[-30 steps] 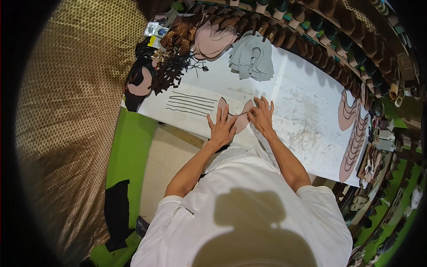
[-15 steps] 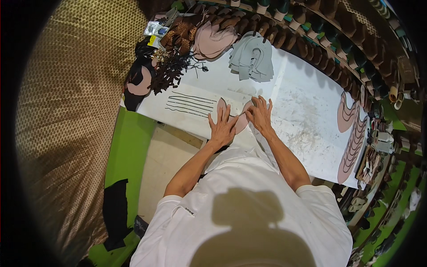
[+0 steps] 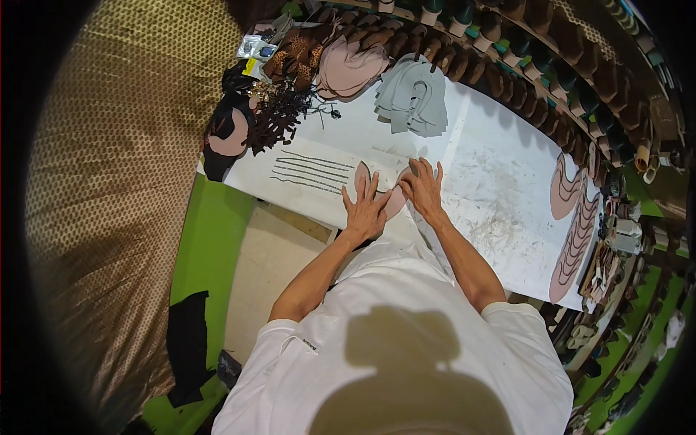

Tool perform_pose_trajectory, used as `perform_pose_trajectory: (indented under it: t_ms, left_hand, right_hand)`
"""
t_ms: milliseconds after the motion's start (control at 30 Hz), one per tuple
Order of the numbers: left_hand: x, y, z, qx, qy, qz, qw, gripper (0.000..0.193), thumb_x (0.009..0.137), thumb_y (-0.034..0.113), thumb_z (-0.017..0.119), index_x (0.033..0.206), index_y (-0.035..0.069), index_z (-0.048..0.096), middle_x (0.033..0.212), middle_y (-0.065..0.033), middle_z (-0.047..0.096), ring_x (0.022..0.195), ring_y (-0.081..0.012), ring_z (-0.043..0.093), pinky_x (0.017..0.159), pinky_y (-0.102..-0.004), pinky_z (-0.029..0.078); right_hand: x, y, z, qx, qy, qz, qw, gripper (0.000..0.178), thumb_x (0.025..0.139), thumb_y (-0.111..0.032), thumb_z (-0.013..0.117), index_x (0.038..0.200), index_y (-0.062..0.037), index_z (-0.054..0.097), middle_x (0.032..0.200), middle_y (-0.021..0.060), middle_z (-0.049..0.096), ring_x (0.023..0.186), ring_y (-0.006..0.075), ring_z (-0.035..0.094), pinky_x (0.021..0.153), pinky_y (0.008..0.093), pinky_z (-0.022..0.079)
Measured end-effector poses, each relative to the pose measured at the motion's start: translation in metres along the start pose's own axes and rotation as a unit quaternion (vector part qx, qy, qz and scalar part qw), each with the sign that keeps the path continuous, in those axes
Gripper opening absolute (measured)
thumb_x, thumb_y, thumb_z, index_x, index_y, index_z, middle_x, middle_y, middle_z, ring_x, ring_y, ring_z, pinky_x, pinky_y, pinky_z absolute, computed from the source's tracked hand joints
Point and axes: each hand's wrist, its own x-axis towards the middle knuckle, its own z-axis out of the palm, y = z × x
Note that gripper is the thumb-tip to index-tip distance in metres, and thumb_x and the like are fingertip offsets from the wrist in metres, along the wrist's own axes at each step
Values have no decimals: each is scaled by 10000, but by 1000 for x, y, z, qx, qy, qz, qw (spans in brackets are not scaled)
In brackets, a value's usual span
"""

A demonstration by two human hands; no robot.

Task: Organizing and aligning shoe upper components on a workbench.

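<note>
A U-shaped pink shoe-upper piece (image 3: pixel 396 205) with a dark edge lies at the table's near side, partly covered by my hands. My left hand (image 3: pixel 365 212) rests over its left arm, fingers spread and pressing down. At its right arm, the thumb and forefinger of my right hand (image 3: pixel 423 190) are pinched together on the edge, the other fingers raised. Whether a thin strip is also between them is too small to tell. Left of my left hand, several thin dark strips (image 3: pixel 312 171) lie side by side on the white table (image 3: pixel 486 181).
Grey cut pieces (image 3: pixel 411 101) and a pink stack (image 3: pixel 351 67) lie farther back. A heap of dark straps (image 3: pixel 275 119) is at the left. Overlapping pink uppers (image 3: pixel 573 250) line the right end. Rows of shoes (image 3: pixel 500 80) stand along the back edge.
My left fingers have shifted slightly right, closer to the right fingertips. My right hand stays at the piece's right arm, almost unmoved.
</note>
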Motion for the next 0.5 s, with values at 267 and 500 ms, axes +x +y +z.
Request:
perform_pose_trajectory:
  t_ms: [267, 500]
  left_hand:
    - [3, 4, -4, -11, -13, -8, 1000, 569, 928, 297, 637, 1491, 312, 558, 1758, -140, 116, 1590, -444, 108, 1097, -859, 68]
    - [-1, 6, -4, -13, -12, -9, 1000, 582, 969, 376, 608, 1539, 309, 509, 1761, -139, 101, 1593, -444, 97, 1111, -849, 40]
  right_hand:
    - [-14, 1, 8, 58, 88, 77, 991, 251, 942, -323, 713, 1090, -130, 771, 1516, 145, 526, 1486, 365, 365, 1219, 668, 123]
    - [-14, 5, 4, 42, 34, 76, 996, 260, 957, -364, 713, 1052, -149, 824, 1573, 132, 500, 1527, 372, 322, 1227, 660, 97]
